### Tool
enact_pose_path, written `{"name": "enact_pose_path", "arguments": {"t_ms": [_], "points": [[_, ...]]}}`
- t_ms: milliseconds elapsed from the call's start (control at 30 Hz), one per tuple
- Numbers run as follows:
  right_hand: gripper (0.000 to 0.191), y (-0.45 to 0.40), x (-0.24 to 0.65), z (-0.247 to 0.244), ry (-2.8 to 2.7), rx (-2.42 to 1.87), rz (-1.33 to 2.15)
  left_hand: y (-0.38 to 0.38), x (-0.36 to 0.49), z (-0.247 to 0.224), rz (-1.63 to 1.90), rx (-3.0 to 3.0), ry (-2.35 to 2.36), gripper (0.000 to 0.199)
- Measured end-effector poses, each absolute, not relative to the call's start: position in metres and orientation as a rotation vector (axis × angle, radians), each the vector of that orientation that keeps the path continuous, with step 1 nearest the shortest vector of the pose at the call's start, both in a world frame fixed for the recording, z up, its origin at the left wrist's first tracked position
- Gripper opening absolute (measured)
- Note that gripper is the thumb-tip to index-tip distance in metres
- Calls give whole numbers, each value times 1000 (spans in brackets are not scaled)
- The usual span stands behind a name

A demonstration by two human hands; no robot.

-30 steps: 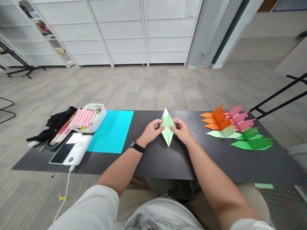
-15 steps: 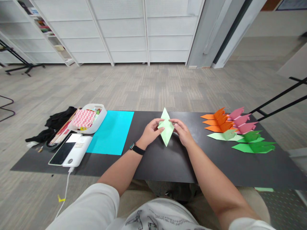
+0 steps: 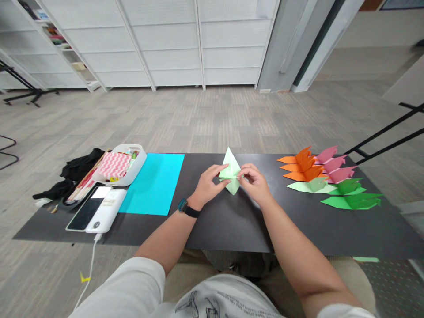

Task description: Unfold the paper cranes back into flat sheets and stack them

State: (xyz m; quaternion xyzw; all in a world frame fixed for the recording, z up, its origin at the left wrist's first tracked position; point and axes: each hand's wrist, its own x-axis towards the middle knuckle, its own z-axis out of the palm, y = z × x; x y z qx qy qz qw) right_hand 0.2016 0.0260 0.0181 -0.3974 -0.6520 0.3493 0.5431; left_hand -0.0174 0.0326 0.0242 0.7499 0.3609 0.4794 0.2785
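A pale green piece of folded origami paper (image 3: pixel 231 164) is held over the middle of the dark table. Its upper part is a tall triangle, and a smaller point hangs below a crosswise fold. My left hand (image 3: pixel 211 181) grips its left side, fingers behind or at the edge and thumb at the fold. On the opposite side my right hand (image 3: pixel 255 182) pinches the right corner near that fold. To the right stand folded paper figures in orange (image 3: pixel 303 167), pink (image 3: pixel 334 165), pale green (image 3: pixel 313 185) and brighter green (image 3: pixel 353 201).
A blue sheet (image 3: pixel 152 185) lies left on the table (image 3: pixel 212 232). Beyond it are a white box (image 3: pixel 141 161) with a pink zigzag-patterned item, a phone (image 3: pixel 84 214), a white power bank (image 3: pixel 106 211) with a cable, and black cloth (image 3: pixel 81 165).
The pale green paper has gone from a flat diamond to a shape bent at a crosswise fold, its lower point shorter. My right fingers have closed in on its right corner.
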Motion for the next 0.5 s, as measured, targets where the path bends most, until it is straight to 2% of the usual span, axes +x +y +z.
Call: {"name": "enact_pose_path", "arguments": {"t_ms": [100, 233, 367, 500], "points": [[14, 23, 200, 22, -1517, -946, 796, 30, -18, 28, 1364, 2074, 1006, 37], [20, 22, 202, 23, -1505, -935, 796, 30, -18, 30, 1428, 2005, 1065, 12], [35, 24, 206, 22, -1425, -947, 888, 35, -18, 24, 1316, 1678, 986, 29], [32, 26, 205, 18, -1452, -1048, 981, 43, -14, 11, 1316, 1245, 847, 44]]}}
